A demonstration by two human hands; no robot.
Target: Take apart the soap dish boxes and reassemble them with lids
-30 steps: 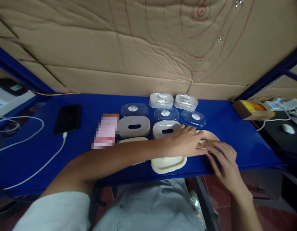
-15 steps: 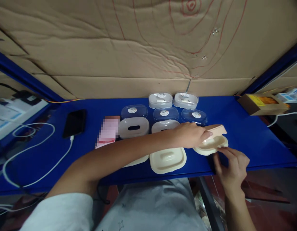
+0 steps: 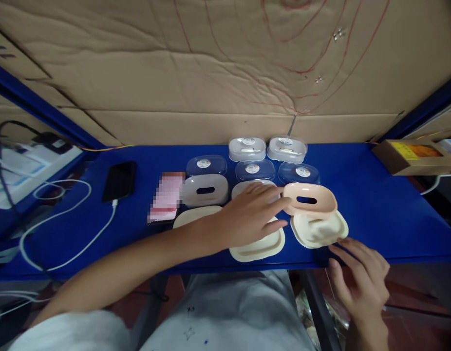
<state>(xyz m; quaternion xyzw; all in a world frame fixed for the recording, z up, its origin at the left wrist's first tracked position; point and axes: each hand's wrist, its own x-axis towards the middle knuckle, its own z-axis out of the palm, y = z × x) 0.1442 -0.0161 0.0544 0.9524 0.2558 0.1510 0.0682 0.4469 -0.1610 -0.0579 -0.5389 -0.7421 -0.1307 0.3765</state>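
A peach slotted tray (image 3: 325, 196) lies at the front right, its near edge overlapping a cream base (image 3: 300, 236). My left hand (image 3: 243, 217) reaches across with its fingers apart, the fingertips by the peach tray's left edge; whether they touch it I cannot tell. Below this hand are a second cream base (image 3: 247, 253) and a white slotted tray (image 3: 240, 189), both partly covered. My right hand (image 3: 362, 282) is open, fingertips at the right rim of the first base. On the left, another white tray (image 3: 191, 191) sits behind a third cream base (image 3: 185, 216).
Clear lids with round stickers (image 3: 255, 170) stand in a row behind the trays, with two covered white boxes (image 3: 247, 148) farther back. At left are a pink-screened phone (image 3: 169, 197) and a black phone (image 3: 119, 181) on a white cable. A cardboard box (image 3: 397, 158) stands right.
The peach tray went from tilted in my left hand to lying flat. My left hand let go and moved left. My right hand loosened from the cream base, which now lies lower.
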